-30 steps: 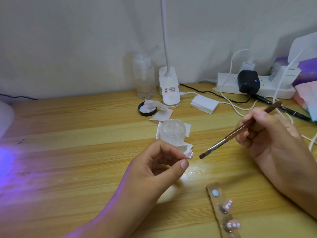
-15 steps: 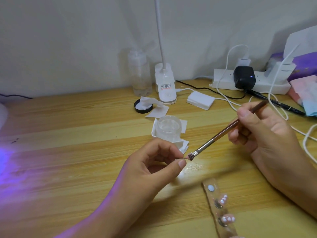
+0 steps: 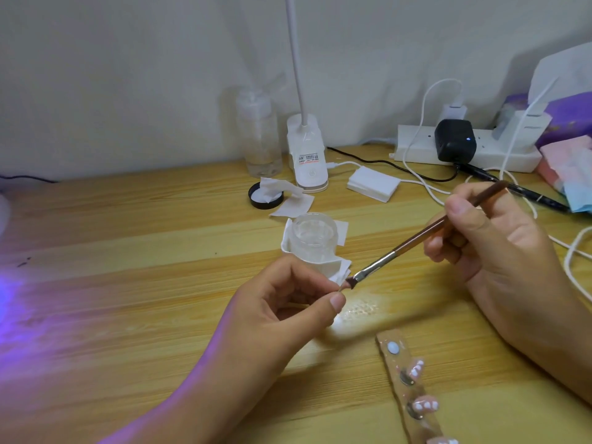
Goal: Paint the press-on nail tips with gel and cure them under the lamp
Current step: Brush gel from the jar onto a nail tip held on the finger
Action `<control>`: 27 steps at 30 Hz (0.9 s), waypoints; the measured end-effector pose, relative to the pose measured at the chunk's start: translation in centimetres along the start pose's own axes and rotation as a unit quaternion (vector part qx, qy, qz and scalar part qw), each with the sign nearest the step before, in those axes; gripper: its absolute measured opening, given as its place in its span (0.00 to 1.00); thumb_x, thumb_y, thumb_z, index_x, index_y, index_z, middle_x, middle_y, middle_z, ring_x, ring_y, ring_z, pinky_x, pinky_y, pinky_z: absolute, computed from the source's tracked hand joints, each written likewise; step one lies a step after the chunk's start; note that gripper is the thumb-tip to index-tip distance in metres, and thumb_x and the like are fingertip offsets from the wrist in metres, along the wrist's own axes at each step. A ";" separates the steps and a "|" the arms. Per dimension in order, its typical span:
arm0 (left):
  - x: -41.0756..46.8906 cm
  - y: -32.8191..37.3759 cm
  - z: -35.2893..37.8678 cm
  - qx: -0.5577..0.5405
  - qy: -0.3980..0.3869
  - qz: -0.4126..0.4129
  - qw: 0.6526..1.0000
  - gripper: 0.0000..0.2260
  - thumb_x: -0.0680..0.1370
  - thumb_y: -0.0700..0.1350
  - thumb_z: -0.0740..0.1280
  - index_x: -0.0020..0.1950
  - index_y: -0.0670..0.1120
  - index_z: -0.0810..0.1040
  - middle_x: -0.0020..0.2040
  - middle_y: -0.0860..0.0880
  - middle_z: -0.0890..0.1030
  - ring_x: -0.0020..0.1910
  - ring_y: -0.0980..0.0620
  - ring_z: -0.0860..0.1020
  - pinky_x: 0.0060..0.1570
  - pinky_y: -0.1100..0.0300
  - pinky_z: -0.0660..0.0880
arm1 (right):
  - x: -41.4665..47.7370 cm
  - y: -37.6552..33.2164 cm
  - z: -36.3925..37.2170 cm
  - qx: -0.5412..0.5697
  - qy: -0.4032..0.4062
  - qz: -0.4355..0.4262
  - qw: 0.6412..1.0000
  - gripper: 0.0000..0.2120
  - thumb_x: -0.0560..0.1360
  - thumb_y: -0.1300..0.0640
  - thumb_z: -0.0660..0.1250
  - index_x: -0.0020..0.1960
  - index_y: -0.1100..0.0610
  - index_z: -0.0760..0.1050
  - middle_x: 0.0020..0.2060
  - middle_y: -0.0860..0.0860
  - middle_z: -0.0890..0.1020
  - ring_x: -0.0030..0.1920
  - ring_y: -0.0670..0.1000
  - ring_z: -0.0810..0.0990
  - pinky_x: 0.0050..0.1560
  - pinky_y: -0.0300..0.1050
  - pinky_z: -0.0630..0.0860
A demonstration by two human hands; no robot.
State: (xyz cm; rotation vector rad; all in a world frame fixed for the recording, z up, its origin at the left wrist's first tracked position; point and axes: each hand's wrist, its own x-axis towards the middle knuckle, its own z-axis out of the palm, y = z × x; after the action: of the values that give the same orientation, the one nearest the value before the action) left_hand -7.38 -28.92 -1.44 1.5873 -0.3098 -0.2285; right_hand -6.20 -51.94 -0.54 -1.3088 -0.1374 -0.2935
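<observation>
Here, just right of frame centre, the left hand (image 3: 288,302) pinches a nail tip (image 3: 344,285) (mostly hidden) between thumb and forefinger. The right hand (image 3: 487,245) grips a brush (image 3: 413,241) slanting down-left from the upper right, its bristles touching the tip.

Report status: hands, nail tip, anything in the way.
Left grip pinches nail tip. Right grip holds brush, bristles on the tip. Nothing in the way; gel jar sits behind.
</observation>
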 end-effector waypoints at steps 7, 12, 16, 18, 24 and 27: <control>-0.1 0.1 0.0 -0.015 -0.002 -0.011 1.000 0.08 0.66 0.53 0.73 0.40 0.51 0.80 0.38 0.50 0.84 0.36 0.56 0.81 0.39 0.66 0.76 | 0.3 0.4 -0.4 0.017 0.013 -0.016 1.000 0.04 0.75 0.52 0.71 0.42 0.46 0.78 0.33 0.48 0.80 0.34 0.46 0.80 0.38 0.37 0.78; -0.1 0.1 0.0 -0.026 -0.001 -0.009 1.000 0.07 0.66 0.52 0.73 0.39 0.52 0.80 0.37 0.49 0.84 0.36 0.56 0.81 0.37 0.66 0.75 | 0.2 0.3 -0.6 0.041 -0.038 -0.009 0.998 0.07 0.72 0.59 0.65 0.45 0.48 0.77 0.35 0.51 0.82 0.38 0.49 0.81 0.40 0.38 0.78; 0.0 0.0 0.0 -0.031 0.002 -0.010 0.999 0.07 0.65 0.52 0.73 0.39 0.52 0.80 0.37 0.48 0.84 0.36 0.56 0.81 0.38 0.66 0.76 | 0.3 0.4 -0.6 0.030 -0.050 -0.016 0.998 0.12 0.72 0.62 0.61 0.45 0.47 0.77 0.35 0.52 0.82 0.38 0.49 0.81 0.40 0.38 0.78; 0.0 -0.1 -0.1 -0.027 0.002 -0.010 1.000 0.07 0.65 0.53 0.73 0.39 0.52 0.80 0.37 0.48 0.84 0.36 0.56 0.81 0.38 0.66 0.76 | 0.2 0.5 -0.6 0.024 -0.059 -0.026 0.998 0.10 0.71 0.62 0.62 0.46 0.48 0.76 0.35 0.53 0.82 0.39 0.49 0.81 0.41 0.38 0.78; 0.1 -0.1 -0.2 -0.015 0.011 -0.013 1.000 0.05 0.68 0.51 0.74 0.40 0.53 0.80 0.40 0.48 0.85 0.40 0.54 0.82 0.42 0.61 0.79 | 0.0 0.4 -0.4 -0.030 -0.049 -0.079 0.995 0.11 0.71 0.56 0.64 0.53 0.49 0.71 0.38 0.52 0.82 0.44 0.52 0.80 0.46 0.42 0.78; -0.1 0.1 0.2 0.006 -0.002 -0.011 1.000 0.07 0.68 0.53 0.73 0.42 0.54 0.79 0.43 0.49 0.86 0.45 0.52 0.84 0.46 0.59 0.79 | 0.1 0.4 -0.5 -0.028 -0.028 -0.079 0.996 0.11 0.73 0.57 0.64 0.54 0.48 0.72 0.40 0.52 0.83 0.45 0.52 0.81 0.47 0.42 0.78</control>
State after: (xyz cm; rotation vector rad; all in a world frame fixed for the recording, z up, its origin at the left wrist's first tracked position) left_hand -7.59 -29.05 -1.38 1.6023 -0.2965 -0.2470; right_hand -6.03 -52.39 -0.98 -1.3654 -0.2813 -0.3977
